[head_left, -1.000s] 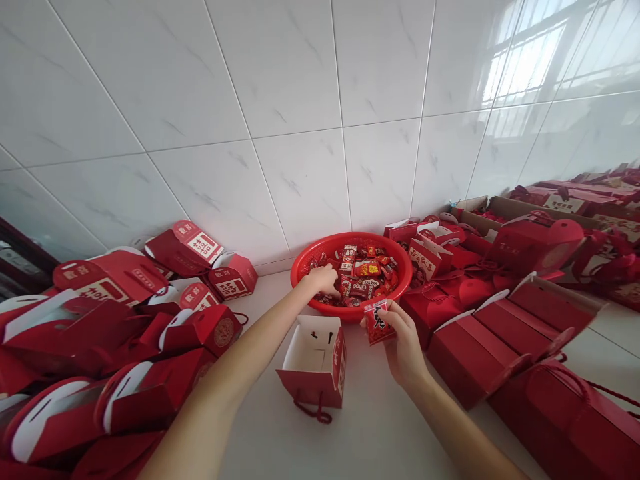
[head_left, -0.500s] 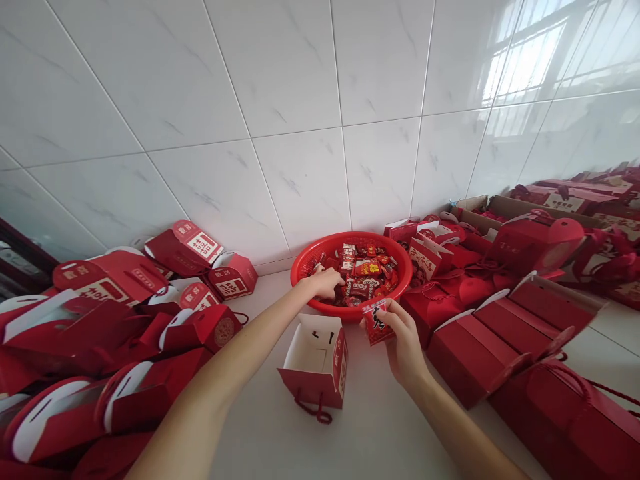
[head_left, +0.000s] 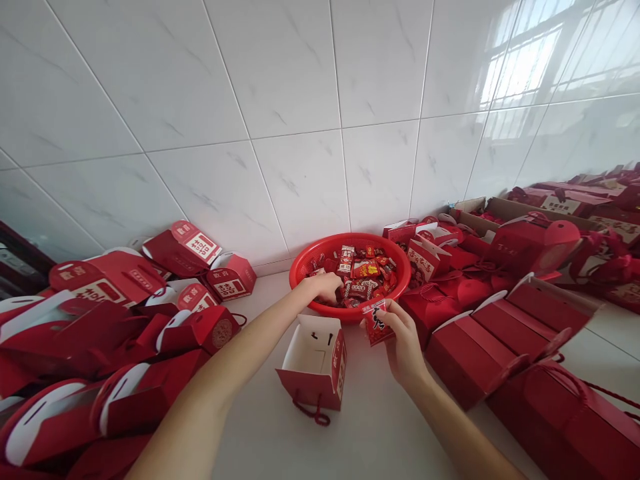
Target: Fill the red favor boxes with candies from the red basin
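My left hand (head_left: 327, 287) reaches into a red plastic basket (head_left: 299, 267) of wrapped candies (head_left: 365, 269). Its fingers are curled down among the wrappers, and their tips are hidden. Between the thumb and fingers of my right hand (head_left: 401, 333), a small red packet (head_left: 376, 323) with dark lettering is pinched upright, just in front of the basket's near rim. Below my left wrist stands an open red gift box (head_left: 315, 373), white inside, with a dark red cord handle hanging from its front. No contents show in the part of its inside that I see.
Red gift boxes (head_left: 150, 393) are heaped on the left, many with flaps up. More red boxes (head_left: 480, 353) crowd the right side, beside my right forearm. A brown cardboard carton (head_left: 520, 208) sits at the back right. A white tiled wall (head_left: 300, 173) rises behind the basket.
My left hand has sunk slightly lower and shifted a little to the right among the candies. My right hand keeps the packet in nearly the same place.
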Motion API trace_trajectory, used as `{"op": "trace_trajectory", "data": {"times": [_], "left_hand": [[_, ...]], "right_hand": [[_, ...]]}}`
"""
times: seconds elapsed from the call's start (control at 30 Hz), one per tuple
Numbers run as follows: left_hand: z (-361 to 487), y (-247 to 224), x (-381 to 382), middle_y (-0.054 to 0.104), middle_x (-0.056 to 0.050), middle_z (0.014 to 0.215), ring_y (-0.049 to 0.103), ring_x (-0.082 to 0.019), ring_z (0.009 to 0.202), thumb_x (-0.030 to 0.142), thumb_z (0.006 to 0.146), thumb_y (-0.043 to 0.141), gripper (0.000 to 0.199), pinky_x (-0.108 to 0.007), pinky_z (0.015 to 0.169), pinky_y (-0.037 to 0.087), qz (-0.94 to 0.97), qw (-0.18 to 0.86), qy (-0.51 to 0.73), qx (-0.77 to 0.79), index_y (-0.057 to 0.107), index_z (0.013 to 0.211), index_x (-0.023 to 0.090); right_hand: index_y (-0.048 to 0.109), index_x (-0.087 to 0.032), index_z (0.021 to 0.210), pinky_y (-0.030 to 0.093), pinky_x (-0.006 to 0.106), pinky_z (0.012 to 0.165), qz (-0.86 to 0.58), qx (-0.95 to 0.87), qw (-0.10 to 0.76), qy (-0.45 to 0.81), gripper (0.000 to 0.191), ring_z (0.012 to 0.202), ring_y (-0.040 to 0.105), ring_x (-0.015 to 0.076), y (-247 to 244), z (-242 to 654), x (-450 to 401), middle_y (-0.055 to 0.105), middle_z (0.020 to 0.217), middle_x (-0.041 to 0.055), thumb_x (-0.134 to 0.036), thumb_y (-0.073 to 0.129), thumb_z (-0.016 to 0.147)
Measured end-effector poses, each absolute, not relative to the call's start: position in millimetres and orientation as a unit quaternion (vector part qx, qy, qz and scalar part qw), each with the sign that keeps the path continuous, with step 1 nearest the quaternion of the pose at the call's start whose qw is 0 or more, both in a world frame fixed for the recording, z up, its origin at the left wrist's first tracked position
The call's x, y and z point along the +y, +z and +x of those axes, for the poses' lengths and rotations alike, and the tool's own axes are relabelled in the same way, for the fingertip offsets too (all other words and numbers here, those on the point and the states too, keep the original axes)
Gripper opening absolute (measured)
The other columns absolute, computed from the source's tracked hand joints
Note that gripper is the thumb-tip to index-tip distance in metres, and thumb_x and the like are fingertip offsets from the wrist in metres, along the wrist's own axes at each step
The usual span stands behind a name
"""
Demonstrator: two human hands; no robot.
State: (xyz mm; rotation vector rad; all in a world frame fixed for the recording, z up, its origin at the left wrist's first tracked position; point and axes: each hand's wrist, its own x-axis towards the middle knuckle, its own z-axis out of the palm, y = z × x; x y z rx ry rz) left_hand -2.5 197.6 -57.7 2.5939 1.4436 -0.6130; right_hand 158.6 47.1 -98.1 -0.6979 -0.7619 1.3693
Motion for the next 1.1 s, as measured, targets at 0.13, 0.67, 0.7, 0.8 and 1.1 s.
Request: {"op": "trace_trajectory", "data": {"times": [0.13,0.67,0.7,0.8,1.1], "left_hand": [[-6,-58,198,0.072,-0.006,0.080,0.066,-0.028,0.088,0.038,0.064,0.068,0.020,-0.038,0.089,0.044,0.854,0.085,-0.185,0.478,0.070,0.077,0.023],[-10,-69,208,0.057,0.001,0.059,0.049,-0.016,0.054,0.046,0.060,0.069,0.028,-0.028,0.050,0.033,0.805,0.277,-0.152,0.501,0.056,0.065,0.022],[-9,-70,209,0.057,0.001,0.058,0.049,-0.016,0.053,0.045,0.059,0.070,0.028,-0.028,0.050,0.033,0.803,0.283,-0.152,0.501,0.056,0.064,0.021],[-7,-71,210,0.055,0.002,0.056,0.047,-0.015,0.052,0.041,0.058,0.071,0.025,-0.028,0.050,0.032,0.799,0.303,-0.156,0.496,0.056,0.061,0.021],[-9,-72,209,0.051,0.005,0.052,0.042,-0.012,0.049,0.029,0.055,0.072,0.018,-0.026,0.046,0.029,0.802,0.355,-0.131,0.463,0.057,0.054,0.020]], "right_hand": [[0.064,-0.019,0.069,0.044,0.023,0.052,-0.315,-0.328,0.657,0.601,0.019,0.058,0.059,0.0141,-95,161,48,0.064,0.064,-0.0003,-0.035,0.073,0.067],[0.062,-0.019,0.070,0.047,0.025,0.055,-0.330,-0.319,0.665,0.590,0.019,0.062,0.060,0.0162,-94,167,51,0.065,0.064,0.0005,-0.035,0.073,0.067],[0.062,-0.019,0.069,0.046,0.024,0.054,-0.330,-0.319,0.665,0.590,0.020,0.061,0.060,0.0156,-94,167,52,0.064,0.063,0.0004,-0.036,0.073,0.068],[0.062,-0.019,0.069,0.044,0.023,0.051,-0.332,-0.313,0.664,0.592,0.021,0.055,0.057,0.0140,-94,167,52,0.063,0.059,-0.0001,-0.037,0.073,0.067],[0.061,-0.019,0.068,0.044,0.023,0.049,-0.332,-0.307,0.668,0.591,0.022,0.052,0.055,0.0132,-96,164,54,0.063,0.058,-0.0004,-0.037,0.074,0.064]]}}
